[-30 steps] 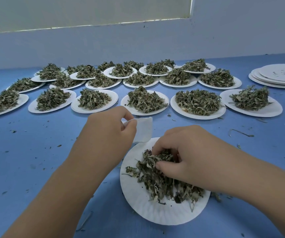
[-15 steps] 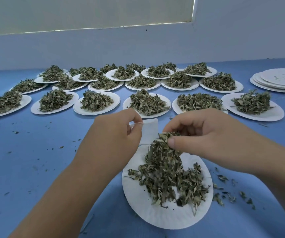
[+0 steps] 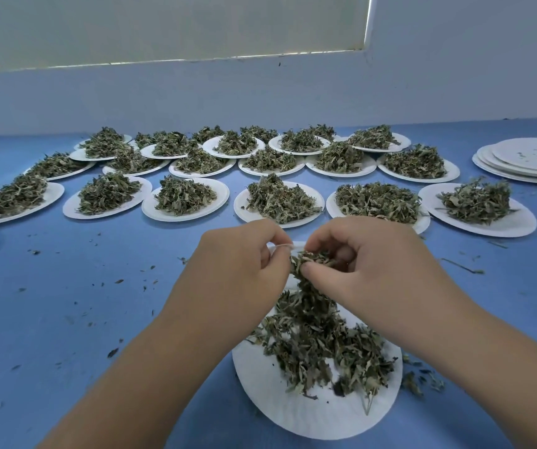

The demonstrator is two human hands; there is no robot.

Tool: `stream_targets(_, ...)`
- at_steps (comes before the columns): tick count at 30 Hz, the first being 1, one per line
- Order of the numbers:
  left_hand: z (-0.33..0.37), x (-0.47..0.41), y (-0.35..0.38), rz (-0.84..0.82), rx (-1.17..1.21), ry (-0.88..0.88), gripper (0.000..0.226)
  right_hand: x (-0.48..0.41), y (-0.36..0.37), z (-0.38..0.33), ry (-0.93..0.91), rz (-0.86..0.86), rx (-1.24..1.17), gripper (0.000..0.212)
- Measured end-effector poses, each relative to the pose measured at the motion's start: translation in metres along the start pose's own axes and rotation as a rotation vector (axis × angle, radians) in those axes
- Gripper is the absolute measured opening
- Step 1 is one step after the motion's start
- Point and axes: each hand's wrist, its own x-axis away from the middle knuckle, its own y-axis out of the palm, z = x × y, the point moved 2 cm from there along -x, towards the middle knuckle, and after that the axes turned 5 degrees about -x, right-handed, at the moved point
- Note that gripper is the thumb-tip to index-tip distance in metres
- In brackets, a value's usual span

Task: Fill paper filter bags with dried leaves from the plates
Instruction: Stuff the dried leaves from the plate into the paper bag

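A white paper plate lies close in front of me with a loose heap of dried leaves on it. Above its far edge my left hand pinches the rim of a white paper filter bag, which is mostly hidden behind both hands. My right hand pinches a bunch of dried leaves right at the bag's mouth, touching the left hand's fingers. Leaves trail down from the bunch to the heap.
Several white plates heaped with dried leaves stand in rows across the blue table up to the wall. A stack of bare plates sits at the far right. Leaf crumbs lie right of the near plate.
My right hand has lifted a bunch of leaves off the near plate and brought it left and up to the bag. The left hand has kept hold of the bag.
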Motion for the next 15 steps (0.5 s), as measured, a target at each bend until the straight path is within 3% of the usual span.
stream_targets(6, 0.003, 0.0, 0.006, -0.032, 0.055, -0.044, 0.015, 0.001, 0.008, -0.001, -0.029, -0.011, 0.084, 0.015)
stream_targets(11, 0.004, 0.0, 0.004, -0.063, 0.111, -0.108, 0.017, 0.004, 0.009, -0.004, -0.01, -0.056, -0.145, 0.021)
stream_targets(15, 0.006, 0.0, 0.004, -0.076, 0.161, -0.13, 0.018, 0.002, 0.011, -0.003, -0.036, -0.008, -0.109, 0.018)
